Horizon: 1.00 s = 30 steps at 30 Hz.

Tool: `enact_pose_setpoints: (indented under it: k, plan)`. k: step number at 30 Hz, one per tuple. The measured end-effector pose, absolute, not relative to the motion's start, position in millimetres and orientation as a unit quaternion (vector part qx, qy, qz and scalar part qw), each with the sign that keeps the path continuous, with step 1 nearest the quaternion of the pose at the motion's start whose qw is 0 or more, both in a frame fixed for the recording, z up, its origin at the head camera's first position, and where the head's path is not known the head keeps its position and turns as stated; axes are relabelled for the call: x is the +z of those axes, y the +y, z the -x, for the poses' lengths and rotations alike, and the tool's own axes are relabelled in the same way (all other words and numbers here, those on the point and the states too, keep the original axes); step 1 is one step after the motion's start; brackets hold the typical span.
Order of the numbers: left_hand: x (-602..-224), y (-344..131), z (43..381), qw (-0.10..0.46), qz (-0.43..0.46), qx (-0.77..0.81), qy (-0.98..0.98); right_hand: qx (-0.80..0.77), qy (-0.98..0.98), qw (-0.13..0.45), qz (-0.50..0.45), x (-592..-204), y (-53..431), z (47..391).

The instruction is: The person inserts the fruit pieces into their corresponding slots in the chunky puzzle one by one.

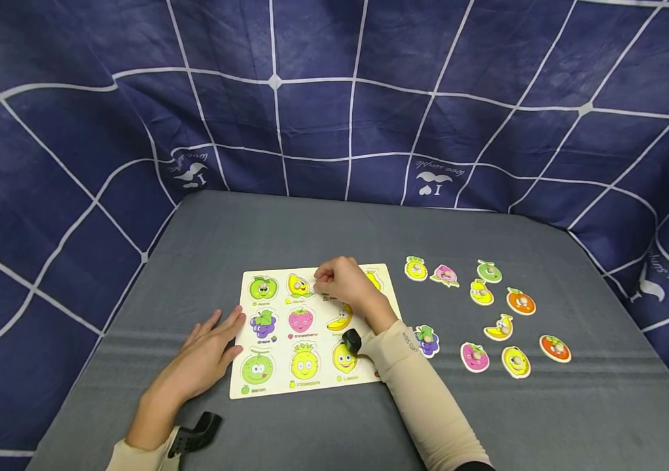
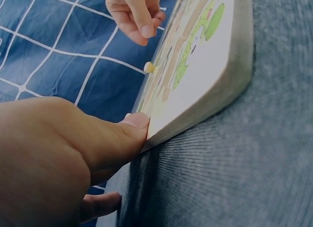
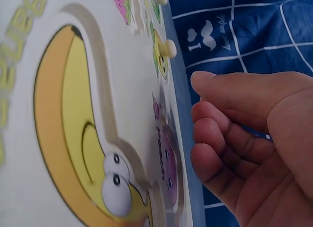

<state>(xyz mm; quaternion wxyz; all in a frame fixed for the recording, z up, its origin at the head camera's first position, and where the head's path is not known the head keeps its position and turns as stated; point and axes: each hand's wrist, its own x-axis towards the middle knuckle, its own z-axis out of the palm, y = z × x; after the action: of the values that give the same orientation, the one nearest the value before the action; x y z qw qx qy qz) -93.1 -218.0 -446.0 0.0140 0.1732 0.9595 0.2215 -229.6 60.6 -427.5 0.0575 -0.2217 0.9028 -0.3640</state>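
Note:
A pale fruit puzzle board (image 1: 275,390) lies on the grey-covered table. My left hand (image 1: 207,356) rests at its left edge, the thumb (image 2: 134,124) touching the board. My right hand (image 1: 343,282) hovers over the board's far side, fingers loosely curled with nothing between them. Close to its fingertips, a mango piece (image 1: 298,286) with a pale knob sits in the top row. The apple piece (image 1: 263,288) is to its left, and in the right wrist view the banana picture (image 3: 73,114) shows large. My right hand and sleeve cover part of the board.
Loose knobbed fruit pieces lie right of the board: pineapple (image 1: 415,269), peach (image 1: 444,276), melon (image 1: 489,272), orange (image 1: 520,301), banana (image 1: 499,328), grape (image 1: 427,341), strawberry (image 1: 474,358), lemon (image 1: 516,362) and others. A blue checked cloth (image 1: 311,118) hangs behind the table.

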Motion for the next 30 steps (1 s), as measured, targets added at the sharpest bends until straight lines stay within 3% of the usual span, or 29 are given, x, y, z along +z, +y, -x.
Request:
enact_pose_setpoints:
  k: [30]
  plan:
    - [-447.0, -218.2, 94.2, 0.014, -0.173, 0.227, 0.958, -0.357, 0.916, -0.012, 0.182, -410.2, 130.2, 233.2]
